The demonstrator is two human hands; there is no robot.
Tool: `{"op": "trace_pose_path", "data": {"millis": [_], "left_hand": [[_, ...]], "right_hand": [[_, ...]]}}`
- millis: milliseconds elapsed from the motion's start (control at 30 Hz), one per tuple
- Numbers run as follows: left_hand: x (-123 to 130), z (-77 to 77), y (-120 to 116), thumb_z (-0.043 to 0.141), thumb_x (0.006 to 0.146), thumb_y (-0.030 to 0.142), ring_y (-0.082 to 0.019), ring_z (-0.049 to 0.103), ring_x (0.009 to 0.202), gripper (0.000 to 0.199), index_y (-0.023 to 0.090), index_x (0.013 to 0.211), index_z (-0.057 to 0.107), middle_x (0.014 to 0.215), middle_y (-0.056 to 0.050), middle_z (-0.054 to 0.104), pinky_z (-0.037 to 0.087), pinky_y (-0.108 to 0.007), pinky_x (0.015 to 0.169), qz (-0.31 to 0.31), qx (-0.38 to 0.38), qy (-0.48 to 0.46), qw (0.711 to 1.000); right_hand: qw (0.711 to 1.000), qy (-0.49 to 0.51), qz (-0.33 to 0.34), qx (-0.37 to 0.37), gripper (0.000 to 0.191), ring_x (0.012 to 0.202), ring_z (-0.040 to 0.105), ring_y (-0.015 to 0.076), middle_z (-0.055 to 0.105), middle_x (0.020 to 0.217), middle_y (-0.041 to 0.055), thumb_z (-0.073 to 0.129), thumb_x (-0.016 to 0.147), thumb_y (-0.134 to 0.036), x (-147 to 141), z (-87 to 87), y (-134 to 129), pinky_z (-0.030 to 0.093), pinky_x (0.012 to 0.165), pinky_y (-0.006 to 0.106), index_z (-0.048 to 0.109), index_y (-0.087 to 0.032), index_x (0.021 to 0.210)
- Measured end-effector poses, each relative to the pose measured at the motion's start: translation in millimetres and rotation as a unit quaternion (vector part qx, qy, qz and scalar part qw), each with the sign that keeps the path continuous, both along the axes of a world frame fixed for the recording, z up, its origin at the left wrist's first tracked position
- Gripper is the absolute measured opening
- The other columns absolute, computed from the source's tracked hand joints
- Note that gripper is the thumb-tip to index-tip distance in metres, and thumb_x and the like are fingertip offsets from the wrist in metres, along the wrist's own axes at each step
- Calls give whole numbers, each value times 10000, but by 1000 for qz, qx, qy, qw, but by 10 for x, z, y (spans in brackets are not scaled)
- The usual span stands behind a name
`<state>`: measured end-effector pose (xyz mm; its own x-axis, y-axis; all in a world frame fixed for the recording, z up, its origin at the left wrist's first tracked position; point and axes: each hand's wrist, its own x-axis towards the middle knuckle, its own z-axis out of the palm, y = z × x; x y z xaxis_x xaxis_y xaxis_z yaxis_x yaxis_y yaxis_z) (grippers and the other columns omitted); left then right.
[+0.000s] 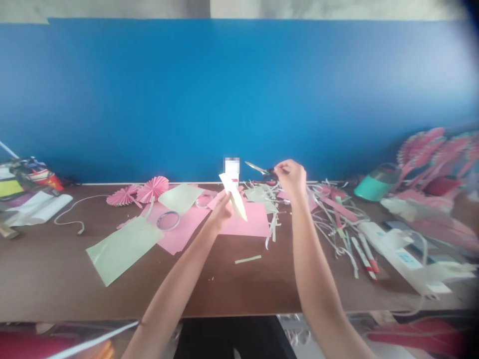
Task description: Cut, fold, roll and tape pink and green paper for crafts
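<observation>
My left hand (223, 208) is closed on a narrow piece of folded pale paper (236, 200), raised above the pink sheets on the table. In my right hand (292, 175) is a pair of scissors (258, 168), its blades pointing left toward the paper but apart from it. Whether the blades are parted is hard to make out. Under the left hand lies a pink paper sheet (249, 220). Behind the held paper stands a small white box-like item (232, 172), partly blurred out.
Pale green sheets (125, 249), a tape roll (168, 220) and pink paper fans (152, 189) lie left. Paper strips (329, 219), markers (363, 257) and a white power strip (396, 259) are on the right, near a green tape roll (376, 183). A blue wall (239, 89) rises behind.
</observation>
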<state>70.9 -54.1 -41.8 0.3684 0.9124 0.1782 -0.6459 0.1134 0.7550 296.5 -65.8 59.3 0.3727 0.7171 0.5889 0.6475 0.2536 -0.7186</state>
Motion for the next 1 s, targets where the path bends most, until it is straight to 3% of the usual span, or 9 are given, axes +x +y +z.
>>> {"op": "trace_pose_path", "data": {"millis": [100,200,300,433,533,667,867,1000], "left_hand": [[296,191,74,663,825,463,-254,553,1226,381,177,1077,679,1320,-115,601,485,-342,943,-30,4,-8,1000],[526,305,159,714,772,463,-218,633,1071,383,195,1043,671,1120,-80,687,496,-302,880,66,-38,28,997],[602,368,196,710,770,464,-170,651,916,364,207,1022,655,1010,-46,691,498,-252,773,130,-22,55,990],[521,440,224,657,805,476,-132,604,706,339,179,968,640,862,-35,661,473,-237,637,172,9,92,981],[420,493,271,658,794,477,-114,547,618,327,155,843,626,737,-17,616,430,-221,566,235,26,137,962],[304,560,311,646,802,465,-113,540,614,331,136,836,643,710,-21,619,423,-212,558,221,66,172,958],[147,668,299,694,760,472,-119,568,621,364,132,887,661,721,-27,641,441,-207,558,151,105,178,967],[33,697,326,704,736,515,-115,553,614,385,155,864,656,711,-8,628,414,-197,527,220,84,187,954]], "right_hand": [[998,63,24,13,133,739,665,193,730,782,53,575,764,-290,-223,-95,101,454,696,287,663,-191,776],[988,133,75,-13,148,697,632,182,710,756,46,585,754,-318,-369,-170,152,455,635,278,654,-190,780],[963,223,143,-51,128,620,578,155,661,714,19,618,736,-322,-467,-187,154,433,537,254,620,-196,760],[877,377,271,-123,141,532,537,127,594,668,-6,620,776,-338,-584,-205,163,423,464,241,563,-209,765],[807,424,372,-175,121,538,562,121,584,643,-22,637,742,-197,-651,-246,179,467,502,240,552,-213,827],[756,448,435,-195,224,597,610,119,616,684,-21,656,727,-107,-672,-286,188,506,572,241,530,-214,877],[728,477,462,-172,369,654,626,108,616,732,-46,770,641,-104,-687,-263,149,509,617,229,508,-215,876],[760,407,480,-163,468,693,616,110,628,782,-52,784,644,-152,-710,-191,75,514,654,252,542,-248,1034]]}}
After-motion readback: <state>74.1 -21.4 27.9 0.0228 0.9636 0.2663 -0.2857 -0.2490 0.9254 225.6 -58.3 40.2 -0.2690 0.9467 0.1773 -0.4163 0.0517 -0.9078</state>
